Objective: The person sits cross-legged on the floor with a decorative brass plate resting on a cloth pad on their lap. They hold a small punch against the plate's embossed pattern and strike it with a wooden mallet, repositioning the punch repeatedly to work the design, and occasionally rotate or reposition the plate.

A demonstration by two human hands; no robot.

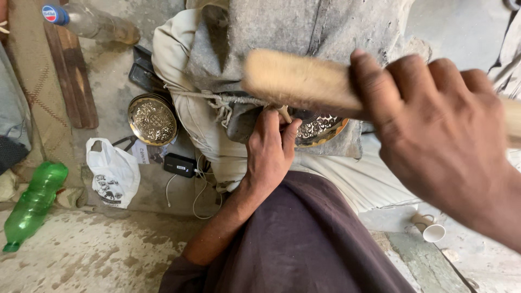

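Gripping the wooden back of a pale bristle brush (pixel 296 81), the right hand (pixel 439 135) fills the right of the frame, fingers wrapped over the handle, the bristled head blurred above the lap at upper centre. The brush looks light and stiff in the back, soft in the bristles, and is best held along the handle as it is now. The left hand (pixel 269 149) sits at the centre, fingertips pressed on the edge of an engraved brass plate (pixel 320 129), which lies on grey cloth over the lap, mostly hidden by brush and hand. The plate is probably thin, rigid metal, slippery on its polished face, so the rim gives the surer hold. Its visible part shows dark, fine relief inside a bright gold border. A second embossed brass plate (pixel 153 119) rests on the floor at centre left.
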